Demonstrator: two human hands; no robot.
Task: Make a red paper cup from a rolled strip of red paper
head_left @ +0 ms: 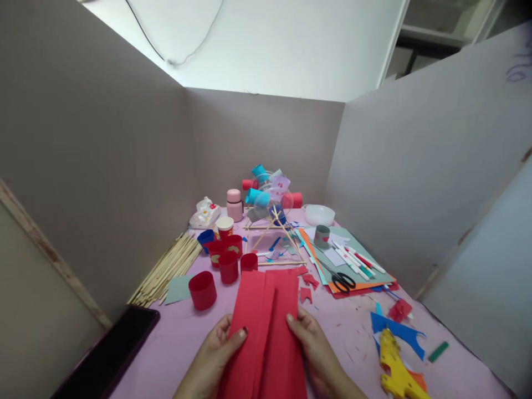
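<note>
Both edges of the red paper (266,327) are pinched, left hand (216,354) and right hand (311,349) closed on it; folds are best kept even.

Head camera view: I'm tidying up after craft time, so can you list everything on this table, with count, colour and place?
folded paper: 1, red, front centre, under both hands
paper cups: several, red, one blue, left of centre
sticks: a bundle, pale wood, left edge
scissors: 1, black handles, on the paper stack
paper stack: mixed colours, right of centre
markers: several, white barrels, on the stack
bowl: 1, white, back right
bottle: 1, pink, back centre
cup wheel: 1, blue and red cups on sticks, back centre
glue gun: 1, yellow, front right
tablet: 1, dark, front left
left hand: on the paper's left side
right hand: on its right side
</note>
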